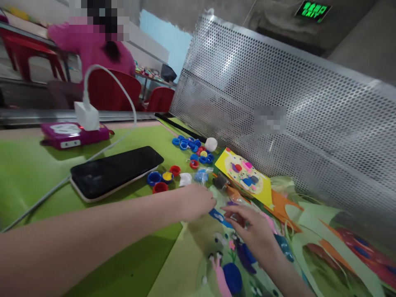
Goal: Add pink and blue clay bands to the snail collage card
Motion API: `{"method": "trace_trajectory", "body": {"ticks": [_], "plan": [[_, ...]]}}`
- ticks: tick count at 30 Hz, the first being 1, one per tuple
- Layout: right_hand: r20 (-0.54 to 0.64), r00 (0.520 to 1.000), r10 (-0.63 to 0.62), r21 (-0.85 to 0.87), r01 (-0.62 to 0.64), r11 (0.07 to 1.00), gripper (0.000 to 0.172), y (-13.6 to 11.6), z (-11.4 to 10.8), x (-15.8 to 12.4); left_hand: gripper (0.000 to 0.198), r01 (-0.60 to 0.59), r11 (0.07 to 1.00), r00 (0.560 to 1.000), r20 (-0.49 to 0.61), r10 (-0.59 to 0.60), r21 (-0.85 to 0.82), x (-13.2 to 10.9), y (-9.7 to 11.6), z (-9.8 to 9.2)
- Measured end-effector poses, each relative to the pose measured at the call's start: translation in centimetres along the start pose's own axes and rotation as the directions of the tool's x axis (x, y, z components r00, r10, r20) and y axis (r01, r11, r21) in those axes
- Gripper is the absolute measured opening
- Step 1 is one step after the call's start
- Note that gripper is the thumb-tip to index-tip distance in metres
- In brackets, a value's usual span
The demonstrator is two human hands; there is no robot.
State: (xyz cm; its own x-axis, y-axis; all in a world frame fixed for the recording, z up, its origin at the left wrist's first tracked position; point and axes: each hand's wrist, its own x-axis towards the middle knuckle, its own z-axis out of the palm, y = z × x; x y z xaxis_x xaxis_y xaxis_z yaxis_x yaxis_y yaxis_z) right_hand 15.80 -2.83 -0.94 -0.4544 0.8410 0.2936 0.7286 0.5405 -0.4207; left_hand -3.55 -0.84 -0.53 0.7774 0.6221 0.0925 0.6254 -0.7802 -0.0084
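Under my hands lies a light green sheet with a clay picture [213, 239]: a pink snail with a dark blue shell [232, 278], a small pink flower [232, 245] and dark blue and purple shapes. My left hand [198, 202] reaches across to its upper edge, fingers curled down; what they hold, if anything, is hidden. Close by on the right, my right hand [252, 227] hovers over the sheet with thumb and forefinger slightly apart, nothing visible between them. A blue patch with white marks [221, 217] shows between the two hands.
Left of the hands are a black phone [117, 170] and a purple power bank [71, 135] with a white plug and cable. Bottle caps [160, 188] and clay packets [201, 175] lie ahead. A yellow card [244, 175], paper scraps [312, 214] and a perforated metal screen [278, 90] stand right.
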Motion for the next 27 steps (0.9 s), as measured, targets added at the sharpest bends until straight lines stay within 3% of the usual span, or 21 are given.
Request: {"method": "trace_trajectory", "body": {"ticks": [11,20,27], "plan": [[0.013,0.997,0.077,0.038,-0.078,0.996,0.024,1.0,1.3,0.1,0.033,0.046,0.999,0.995,0.090,-0.046,0.008,0.2,0.4,0.3],[-0.011,0.999,0.035,0.034,-0.035,0.999,0.022,0.6,1.6,0.3,0.034,0.087,0.996,0.979,0.186,-0.080,-0.035,0.2,0.7,-1.1],[-0.023,0.999,-0.038,0.016,0.039,0.999,0.019,0.6,1.7,0.7,0.032,0.096,0.993,0.970,0.230,-0.080,-0.061,0.2,0.4,-1.1]]}}
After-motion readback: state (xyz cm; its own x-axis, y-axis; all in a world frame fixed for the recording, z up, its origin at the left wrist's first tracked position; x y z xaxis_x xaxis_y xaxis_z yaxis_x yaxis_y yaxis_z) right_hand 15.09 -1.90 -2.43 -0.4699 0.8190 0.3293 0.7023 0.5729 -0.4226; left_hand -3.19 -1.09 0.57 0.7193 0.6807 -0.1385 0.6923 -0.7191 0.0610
